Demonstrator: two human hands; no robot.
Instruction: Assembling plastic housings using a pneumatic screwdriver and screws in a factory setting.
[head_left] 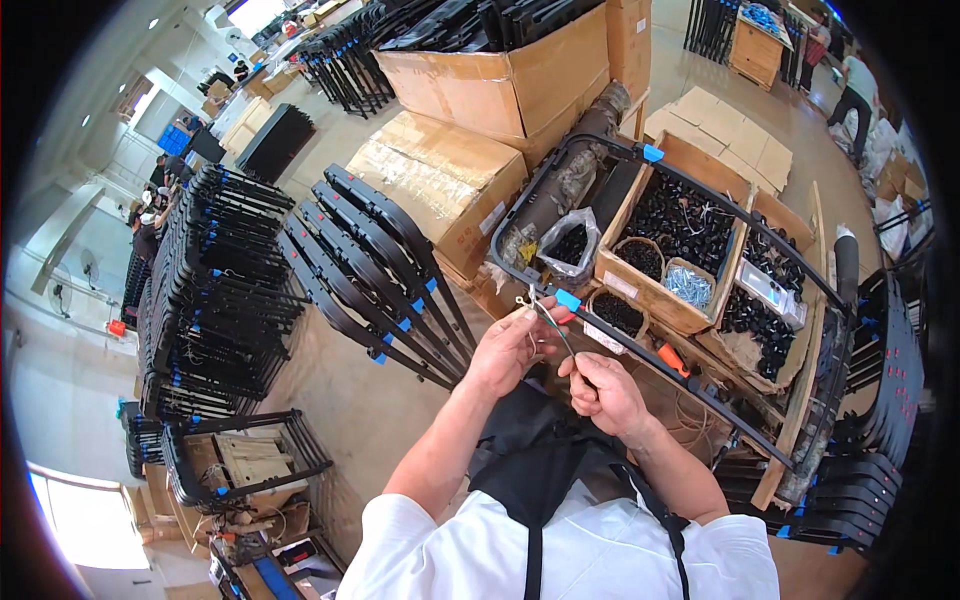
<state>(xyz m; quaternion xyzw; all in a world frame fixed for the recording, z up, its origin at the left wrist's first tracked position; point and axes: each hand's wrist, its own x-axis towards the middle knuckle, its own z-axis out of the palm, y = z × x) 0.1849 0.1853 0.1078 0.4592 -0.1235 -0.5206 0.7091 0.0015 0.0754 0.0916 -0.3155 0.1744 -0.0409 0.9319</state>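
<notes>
My left hand [513,348] is closed in a pinch, with a small shiny metal piece with a ring-like end [527,301] sticking out above the fingertips. A thin pale string hangs by those fingers. My right hand [606,394] is curled round the lower end of a thin dark green cord [561,335], which slants up toward the left fingertips. Whether the cord joins the metal piece I cannot make out. Just beyond my hands lies a black tube frame [640,340] with a blue wrap [567,300] round it.
Under the frame, a wooden box [610,273] holds black parts and silvery screws [688,286]. An orange-handled tool [673,358] lies nearby. Large cartons [440,180] stand beyond, with stacked black frames [215,290] to the left. Other people are at work far off.
</notes>
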